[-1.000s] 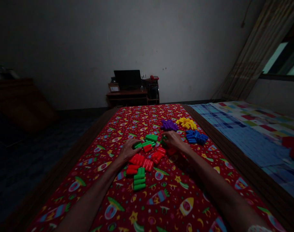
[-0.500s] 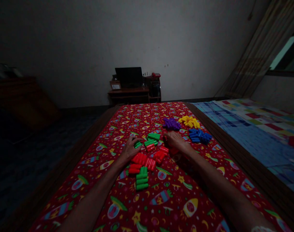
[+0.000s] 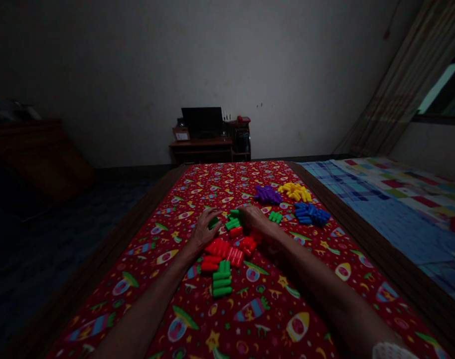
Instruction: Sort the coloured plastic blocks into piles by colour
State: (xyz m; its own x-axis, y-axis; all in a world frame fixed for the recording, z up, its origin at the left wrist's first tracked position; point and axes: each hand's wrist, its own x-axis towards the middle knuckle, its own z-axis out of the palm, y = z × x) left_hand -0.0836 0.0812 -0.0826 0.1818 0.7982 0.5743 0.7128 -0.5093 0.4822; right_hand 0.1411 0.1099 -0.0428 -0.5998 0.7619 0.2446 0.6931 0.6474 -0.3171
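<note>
My left hand is curled round a green plastic block, its thumb and forefinger on either side. To the right, my right hand reaches down with bent fingers to a green block at the back of a small cluster; its fingertips are partly hidden. Just in front lie another green block and a red block. Nearer me are several red blocks and an L-shaped group of green blocks. More red pieces show under my right wrist.
Beyond my right hand sit a purple pile, a yellow pile and a blue pile. A few green blocks lie right of that hand. The patterned red cloth covers the table. A desk with a monitor stands behind.
My right hand has shifted left onto the green blocks. Green blocks now show to its right, where it was before. My left hand stays at its green block.
</note>
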